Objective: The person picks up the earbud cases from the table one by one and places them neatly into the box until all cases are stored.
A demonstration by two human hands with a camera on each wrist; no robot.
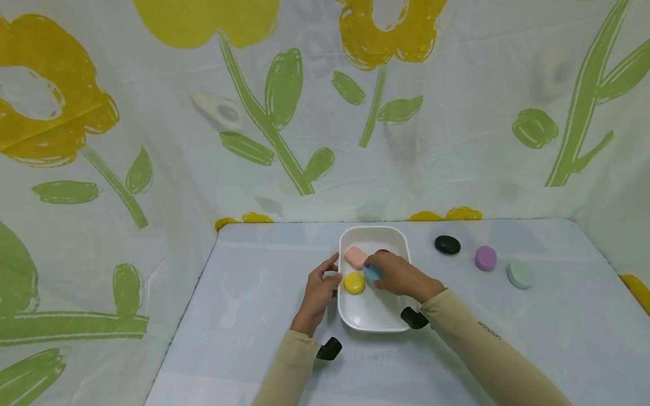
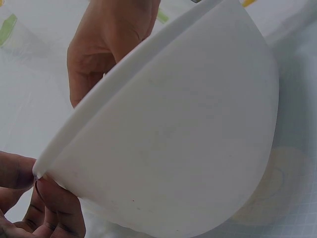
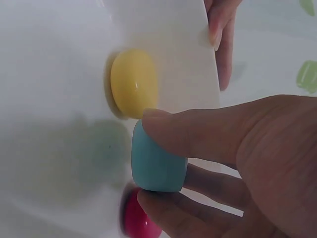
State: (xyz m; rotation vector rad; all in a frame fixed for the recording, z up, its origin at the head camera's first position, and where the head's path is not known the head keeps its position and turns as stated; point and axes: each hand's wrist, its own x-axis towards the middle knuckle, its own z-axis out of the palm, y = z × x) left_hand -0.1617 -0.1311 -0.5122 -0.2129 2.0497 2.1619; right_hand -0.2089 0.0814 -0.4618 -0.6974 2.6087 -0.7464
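A white rectangular dish [image 1: 378, 316] lies on the table and holds a pink piece [image 1: 355, 257], a yellow piece [image 1: 354, 283] and a red piece [image 1: 383, 251] that is mostly hidden. My right hand [image 1: 374, 269] is over the dish and pinches a blue piece [image 1: 371, 274] between thumb and fingers, just above the dish floor. The right wrist view shows the blue piece [image 3: 156, 166] beside the yellow piece [image 3: 133, 82] and the red piece [image 3: 138, 220]. My left hand [image 1: 336, 269] grips the dish's left rim; its thumb and fingers [image 2: 54, 213] clasp the rim of the dish [image 2: 173, 139].
A black piece [image 1: 447, 245], a purple piece [image 1: 485, 258] and a pale green piece [image 1: 519, 274] lie on the table right of the dish. Cloth printed with yellow flowers walls in the table at the back and on both sides.
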